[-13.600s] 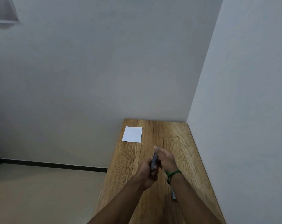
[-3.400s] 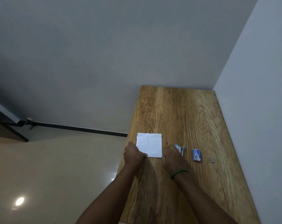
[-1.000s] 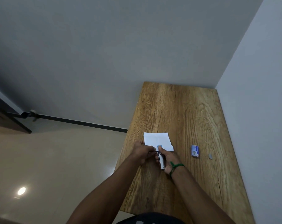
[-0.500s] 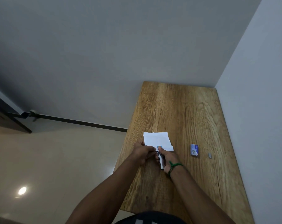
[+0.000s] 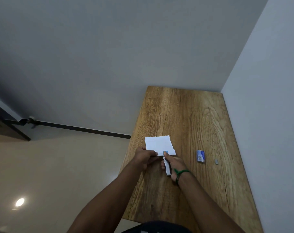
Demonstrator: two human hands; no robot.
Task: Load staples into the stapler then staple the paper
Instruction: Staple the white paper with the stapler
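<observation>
Wooden table [image 5: 190, 118] against grey walls [image 5: 92, 56]

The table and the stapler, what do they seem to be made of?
Table: wood or a wood-look laminate, matte, with strong brown grain lines; which one cannot be told. Stapler: likely metal, grey with a pale sheen along its edge, and a small blue tip, perhaps plastic.

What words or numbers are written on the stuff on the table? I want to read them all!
Nothing here can be read.
Blue staple box: it has light printing on its top, too small and blurred to read.
Paper: only a tiny faint mark, no words that can be made out.
Stapler: no writing shows; its blue tip is plain.
Small grey staple strip: no writing shows.
</observation>
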